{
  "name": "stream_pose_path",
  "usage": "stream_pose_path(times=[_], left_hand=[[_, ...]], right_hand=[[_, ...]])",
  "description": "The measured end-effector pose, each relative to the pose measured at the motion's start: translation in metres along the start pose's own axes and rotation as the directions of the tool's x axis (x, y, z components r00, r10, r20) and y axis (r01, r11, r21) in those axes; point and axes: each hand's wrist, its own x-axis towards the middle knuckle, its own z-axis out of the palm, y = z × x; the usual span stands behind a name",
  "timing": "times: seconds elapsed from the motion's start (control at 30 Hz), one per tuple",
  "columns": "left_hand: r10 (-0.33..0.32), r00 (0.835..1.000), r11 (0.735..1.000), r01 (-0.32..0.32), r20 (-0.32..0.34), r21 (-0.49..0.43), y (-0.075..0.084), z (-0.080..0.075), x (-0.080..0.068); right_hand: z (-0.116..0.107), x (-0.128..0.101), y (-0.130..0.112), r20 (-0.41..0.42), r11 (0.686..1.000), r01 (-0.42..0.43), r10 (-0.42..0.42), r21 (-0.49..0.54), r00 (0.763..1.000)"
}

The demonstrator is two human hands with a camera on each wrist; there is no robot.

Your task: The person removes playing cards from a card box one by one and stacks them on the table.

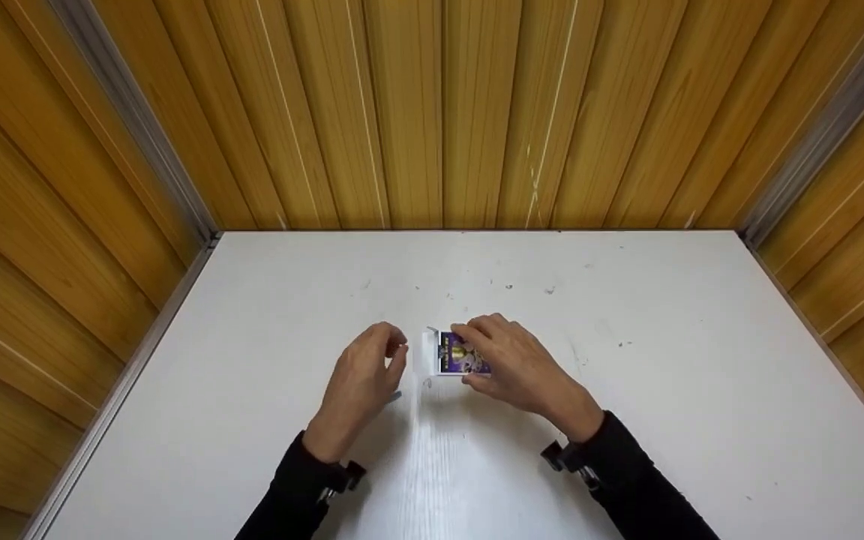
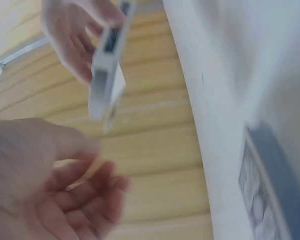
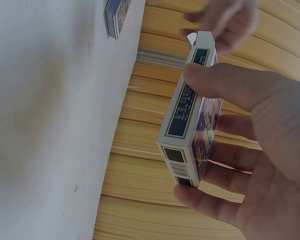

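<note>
Centre of the frame, the right hand (image 1: pixel 511 367) grips the card box (image 1: pixel 460 352) above the table (image 1: pixel 664 375), flap open, cards apparently inside, while the left hand (image 1: pixel 364 379) hovers beside it, fingers loosely curled, empty

A card box (image 1: pixel 460 353) sits above the table (image 1: pixel 664 390), between both hands.

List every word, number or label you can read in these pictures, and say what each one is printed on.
None can be read.
Card box held by the right hand: lines of small print in dark panels on its narrow side, too small and blurred to read.
Front of the same box: a purple and gold picture, lettering too small to read.
Cards lying on the table: patterned, no readable text.
</note>
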Motion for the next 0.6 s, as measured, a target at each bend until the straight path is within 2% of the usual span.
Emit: stream_pose_path(times=[0.1, 0.2, 0.47, 0.6], left_hand=[[-0.020, 0.999, 0.982, 0.026, 0.038, -0.185, 0.009, 0.007, 0.001], [-0.037, 0.997, 0.958, 0.057, 0.075, -0.282, 0.012, 0.013, 0.000], [-0.086, 0.983, 0.933, 0.137, 0.164, -0.333, 0.007, 0.016, -0.003], [-0.091, 0.977, 0.918, 0.157, 0.191, -0.365, 0.005, 0.016, -0.002]], right_hand=[[0.001, 0.001, -0.002, 0.005, 1.000, 0.004, -0.004, 0.004, 1.000], [0.001, 0.001, -0.005, 0.004, 1.000, 0.011, -0.011, 0.003, 1.000], [-0.001, 0.003, -0.012, -0.002, 0.999, 0.037, -0.037, -0.004, 0.999], [-0.001, 0.003, -0.014, -0.018, 0.998, 0.056, -0.057, -0.019, 0.998]])
